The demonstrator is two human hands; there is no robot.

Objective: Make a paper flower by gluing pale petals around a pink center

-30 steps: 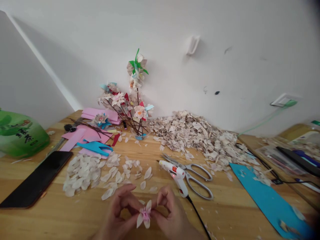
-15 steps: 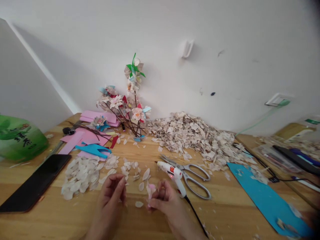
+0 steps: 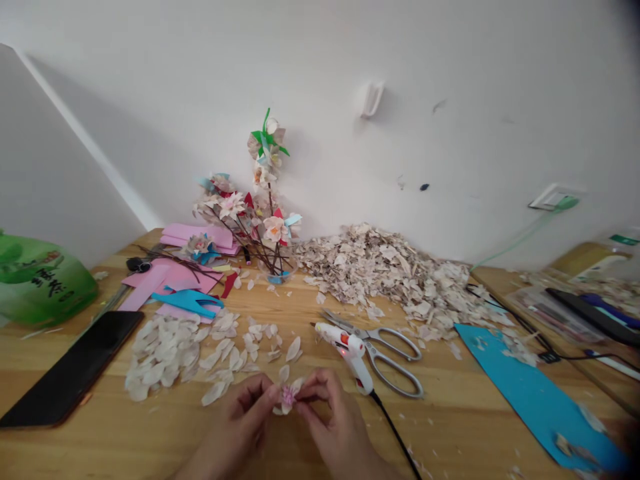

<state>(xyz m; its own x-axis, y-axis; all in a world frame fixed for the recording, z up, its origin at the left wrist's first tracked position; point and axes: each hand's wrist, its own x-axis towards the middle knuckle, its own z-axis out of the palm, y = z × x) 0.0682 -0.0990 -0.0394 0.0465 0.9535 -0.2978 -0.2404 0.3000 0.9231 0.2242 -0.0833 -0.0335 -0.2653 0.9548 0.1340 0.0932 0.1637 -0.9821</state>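
Observation:
Between my hands is a small flower with a pink centre and pale petals around it. My left hand pinches its left side, thumb against fingers. On its right side, my right hand grips it with thumb and fingertips. Just beyond the flower lie loose pale petals. To the left is a larger heap of petals. A white glue gun with a red light lies right of my hands, its black cord running toward me. Grey-handled scissors rest partly under it.
Finished flowers on twigs stand in a clear cup near the wall. A big pile of dried flakes spreads behind. Pink and blue sheets, a black phone and a green bag are left; a blue sheet is right.
My left hand has moved right and my right hand slightly left, so both now meet at the flower. Earlier only my right hand held it. The flower has turned its pink centre upward.

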